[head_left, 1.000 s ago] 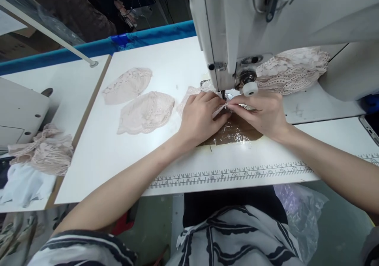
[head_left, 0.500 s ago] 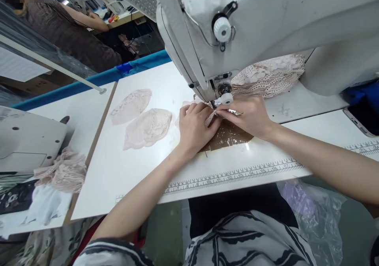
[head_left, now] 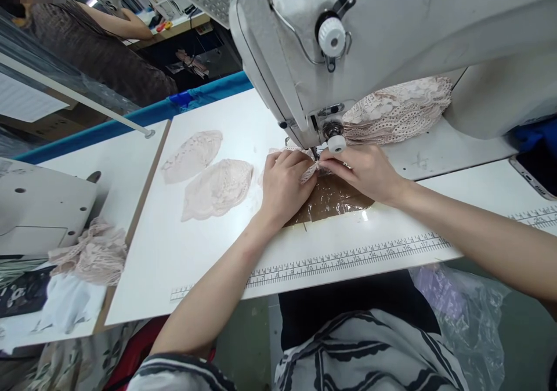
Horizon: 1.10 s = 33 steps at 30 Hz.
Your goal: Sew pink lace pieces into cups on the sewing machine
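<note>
Under the needle of a white sewing machine (head_left: 287, 60) lies a pale pink lace piece (head_left: 308, 173). My left hand (head_left: 285, 185) presses on it from the left, fingers bent and close together over the fabric. From the right, my right hand (head_left: 368, 170) pinches the lace edge between thumb and forefinger, close to the presser foot. Glossy brown film (head_left: 337, 199) covers the table below both hands. Two pale lace cups (head_left: 194, 156) (head_left: 217, 188) lie flat to the left of my hands.
Stacked lace pieces (head_left: 400, 112) sit behind the needle area. A phone (head_left: 533, 176) rests at the right. A printed ruler (head_left: 348, 260) runs along the front edge of the table (head_left: 143, 263). Bunched lace (head_left: 93, 252) lies far left. Another person (head_left: 96, 49) sits at the upper left.
My left thumb has drawn back slightly from the right fingertips, and more lace shows between my hands. The view has shifted slightly.
</note>
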### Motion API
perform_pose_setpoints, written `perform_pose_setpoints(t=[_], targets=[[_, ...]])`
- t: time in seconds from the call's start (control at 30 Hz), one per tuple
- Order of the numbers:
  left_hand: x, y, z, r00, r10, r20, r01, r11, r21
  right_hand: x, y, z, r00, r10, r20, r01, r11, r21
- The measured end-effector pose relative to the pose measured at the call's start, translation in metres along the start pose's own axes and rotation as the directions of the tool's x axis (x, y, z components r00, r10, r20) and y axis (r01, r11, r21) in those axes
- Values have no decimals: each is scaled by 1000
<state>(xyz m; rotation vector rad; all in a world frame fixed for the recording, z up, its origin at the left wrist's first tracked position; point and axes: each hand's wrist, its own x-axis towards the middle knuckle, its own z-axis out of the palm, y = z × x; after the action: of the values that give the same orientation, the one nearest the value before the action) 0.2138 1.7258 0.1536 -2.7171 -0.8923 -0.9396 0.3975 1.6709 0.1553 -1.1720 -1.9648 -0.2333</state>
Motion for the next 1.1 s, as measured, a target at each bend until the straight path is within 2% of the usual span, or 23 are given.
perform_pose_setpoints(t=[0.13,0.33,0.9,1.1], targets=[[2,4,3,998,-60,27,60,998,10,0,0,0,1000,-14,-7,14,1000,9],[4,8,7,994,-110,-17,111,994,13,0,0,0,1000,-1,6,0,1000,24],[3,7,4,997,-77,-18,77,997,19,0,0,0,1000,12,12,-12,1000,26],[5,0,0,999,42,0,-42,997,70,0,0,0,1000,-9,-16,9,999,44]])
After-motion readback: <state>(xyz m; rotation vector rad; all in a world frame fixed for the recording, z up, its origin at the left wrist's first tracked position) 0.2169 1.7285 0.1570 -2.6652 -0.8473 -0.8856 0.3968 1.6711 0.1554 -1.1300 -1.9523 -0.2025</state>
